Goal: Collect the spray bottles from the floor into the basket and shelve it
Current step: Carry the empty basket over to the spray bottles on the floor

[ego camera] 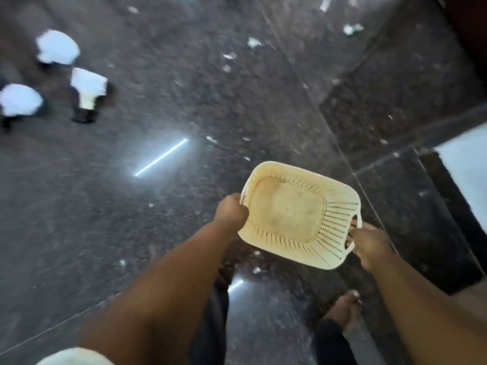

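A cream plastic basket [287, 209] with slotted sides hangs above the dark floor, with nothing inside it. My left hand [231, 212] grips its left rim and my right hand [369, 245] holds the handle on its right end. Three white spray bottles with black tops lie blurred on the floor at the far left: one at the top [58, 47], one in the middle [88, 88], one by the left edge [19, 100]. They are well away from the basket.
The floor is dark polished stone [184, 101] with small white scraps scattered over it. A dark step or ledge with a pale surface [466, 169] runs along the right. My bare foot [345, 312] stands below the basket.
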